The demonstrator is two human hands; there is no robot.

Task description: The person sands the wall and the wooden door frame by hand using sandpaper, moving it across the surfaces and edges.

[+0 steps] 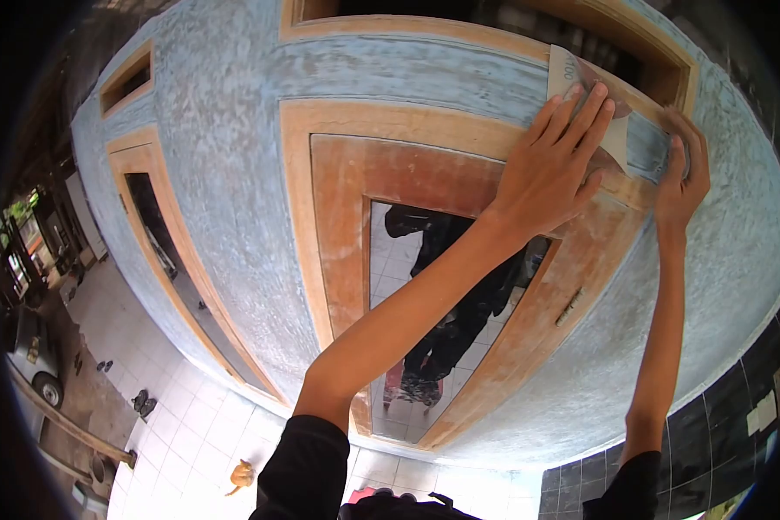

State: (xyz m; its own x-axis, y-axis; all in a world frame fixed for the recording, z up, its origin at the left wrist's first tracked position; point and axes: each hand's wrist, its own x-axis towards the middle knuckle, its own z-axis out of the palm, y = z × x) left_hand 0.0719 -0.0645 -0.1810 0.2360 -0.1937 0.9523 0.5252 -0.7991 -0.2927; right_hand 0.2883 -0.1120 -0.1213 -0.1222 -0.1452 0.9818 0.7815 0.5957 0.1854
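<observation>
Fingers stretched out, my left hand presses a sheet of sandpaper flat against the strip between the window frame and the vent opening above it. The sheet is pale on the back, with "100" printed on it, and its right part sticks out past my fingers. To the right, my right hand rests with curved, parted fingers by the upper right corner of the wooden frames, touching the blue wall. I see nothing held in it. Worn, reddish-brown wood makes up the window sash.
A second, narrower window is on the left wall. Dark glass below my arms reflects a person in black. Down on the white tiled floor are an orange cat and dark footwear. A car stands at far left.
</observation>
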